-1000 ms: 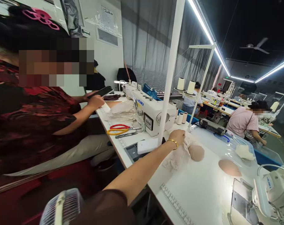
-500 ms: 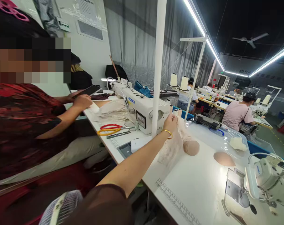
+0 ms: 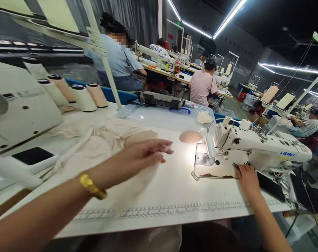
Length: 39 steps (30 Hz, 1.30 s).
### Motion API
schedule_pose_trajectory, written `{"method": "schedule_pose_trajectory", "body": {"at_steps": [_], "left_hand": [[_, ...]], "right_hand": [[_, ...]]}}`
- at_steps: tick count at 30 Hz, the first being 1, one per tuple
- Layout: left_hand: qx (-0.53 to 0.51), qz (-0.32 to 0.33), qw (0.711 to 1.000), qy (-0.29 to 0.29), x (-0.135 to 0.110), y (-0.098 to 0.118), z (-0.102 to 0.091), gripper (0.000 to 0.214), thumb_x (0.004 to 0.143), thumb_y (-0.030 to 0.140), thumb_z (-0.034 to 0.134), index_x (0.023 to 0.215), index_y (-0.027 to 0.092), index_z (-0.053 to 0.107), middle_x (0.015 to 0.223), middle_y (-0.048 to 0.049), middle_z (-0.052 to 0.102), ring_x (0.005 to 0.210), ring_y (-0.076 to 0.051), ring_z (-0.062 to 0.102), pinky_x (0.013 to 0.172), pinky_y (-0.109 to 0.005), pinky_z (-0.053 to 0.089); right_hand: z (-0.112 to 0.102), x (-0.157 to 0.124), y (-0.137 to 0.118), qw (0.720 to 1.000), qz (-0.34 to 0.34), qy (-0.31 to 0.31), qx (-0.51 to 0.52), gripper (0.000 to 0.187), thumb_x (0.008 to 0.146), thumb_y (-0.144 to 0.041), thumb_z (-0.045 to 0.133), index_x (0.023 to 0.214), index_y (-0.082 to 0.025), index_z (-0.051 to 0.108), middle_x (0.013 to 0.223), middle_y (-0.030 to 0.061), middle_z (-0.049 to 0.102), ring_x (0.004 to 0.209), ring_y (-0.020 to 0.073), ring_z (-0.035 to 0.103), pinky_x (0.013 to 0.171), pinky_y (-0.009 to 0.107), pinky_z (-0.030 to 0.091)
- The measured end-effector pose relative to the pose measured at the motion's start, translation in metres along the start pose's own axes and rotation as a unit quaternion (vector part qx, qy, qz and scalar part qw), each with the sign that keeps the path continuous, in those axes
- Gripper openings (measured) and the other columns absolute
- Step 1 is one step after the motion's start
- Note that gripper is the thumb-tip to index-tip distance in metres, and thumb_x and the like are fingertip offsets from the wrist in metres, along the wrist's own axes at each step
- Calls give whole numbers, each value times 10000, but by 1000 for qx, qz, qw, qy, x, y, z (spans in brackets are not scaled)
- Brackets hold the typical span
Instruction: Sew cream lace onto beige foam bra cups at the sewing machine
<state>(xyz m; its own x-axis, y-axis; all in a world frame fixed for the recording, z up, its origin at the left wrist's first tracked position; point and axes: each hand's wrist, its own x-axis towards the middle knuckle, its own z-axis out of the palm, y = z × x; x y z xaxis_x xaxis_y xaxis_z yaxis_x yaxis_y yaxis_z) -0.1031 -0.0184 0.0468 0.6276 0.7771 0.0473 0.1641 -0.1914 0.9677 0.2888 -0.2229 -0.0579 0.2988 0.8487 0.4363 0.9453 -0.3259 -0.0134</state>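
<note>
My left hand, with a gold bracelet at the wrist, hovers over the white table with its fingers stretched out and nothing in them. Behind it lies crumpled sheer beige fabric, with beige rounded pads partly hidden by the hand. A single beige oval pad rests left of the lit sewing machine. At the front of that machine's bed, my right hand has its fingers closed around a small dark pointed tool, mostly covered by the hand.
A black phone lies right of my right hand. Thread cones and another machine stand at left. A clear plastic sheet and a dark Clatson-like labelled box are at the back. Co-workers sit beyond.
The view has swung right, away from the seated person with a phone. My left hand has let go of the sheer fabric and come back over the table. My right hand has come into view.
</note>
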Motion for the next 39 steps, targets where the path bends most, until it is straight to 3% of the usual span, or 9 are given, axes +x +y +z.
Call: {"method": "schedule_pose_trajectory", "body": {"at_steps": [4,9,13,18,22,26,29,33,39], "left_hand": [[-9,-44,988,-148,-3,-34,46,617,690,393,775,1257,178,658,1092,-99,733,1042,-266,659,856,-362,553],[-75,-62,976,-193,3,-45,68,737,655,296,791,1360,187,606,1058,-71,703,829,-163,612,749,-292,508],[-114,-49,971,-203,5,-50,76,768,674,247,770,1408,191,553,1093,-70,687,772,-128,594,746,-286,492],[-79,-18,977,-195,2,-56,84,768,697,256,756,1430,207,532,948,-8,652,712,-110,538,694,-265,463],[49,-11,983,-176,-3,-47,60,767,708,190,738,1439,261,516,975,13,696,648,-97,519,645,-238,455],[216,-15,975,40,-2,-29,5,470,875,297,707,1322,202,599,1092,-34,694,898,-196,653,793,-305,540],[227,-12,970,81,5,-20,-17,366,981,371,614,1281,161,594,1252,-98,626,1062,-240,640,898,-424,567],[229,26,971,66,22,-18,7,353,982,364,620,1267,157,601,1275,-98,615,1094,-251,635,921,-451,569],[233,89,968,8,52,-21,57,348,972,388,630,1235,160,627,1258,-69,623,1104,-282,633,915,-429,571]], "right_hand": [[5,0,-21,998,-33,-10,44,289,995,-195,364,945,-168,647,906,154,676,873,298,633,795,426,491],[-20,-21,-95,972,-136,-57,183,227,1070,-326,359,1113,-221,555,879,31,669,744,175,646,655,263,467],[-33,-20,-149,969,-212,29,126,292,1080,-336,355,918,-224,571,759,5,625,648,171,602,581,277,352],[-22,-6,-183,968,-225,100,46,380,1083,-268,308,821,-222,579,616,-14,547,525,160,523,532,303,232],[-18,-14,-166,973,-209,71,67,394,1084,-298,309,784,-227,555,638,-15,573,532,145,545,528,287,254],[-15,-33,-93,989,-141,-2,32,328,1062,-409,362,905,-243,597,722,-2,658,597,165,625,528,269,330],[-11,-37,-48,995,-88,-17,-50,357,1038,-431,349,1024,-235,647,896,78,729,751,237,675,641,327,441],[-9,-30,-52,994,-107,4,-4,383,990,-471,451,1254,-245,613,1265,148,672,1114,356,623,906,505,466],[-22,-25,-89,962,-92,-121,229,672,817,-392,720,1435,-273,483,1278,119,652,1196,351,587,971,477,505]]}}
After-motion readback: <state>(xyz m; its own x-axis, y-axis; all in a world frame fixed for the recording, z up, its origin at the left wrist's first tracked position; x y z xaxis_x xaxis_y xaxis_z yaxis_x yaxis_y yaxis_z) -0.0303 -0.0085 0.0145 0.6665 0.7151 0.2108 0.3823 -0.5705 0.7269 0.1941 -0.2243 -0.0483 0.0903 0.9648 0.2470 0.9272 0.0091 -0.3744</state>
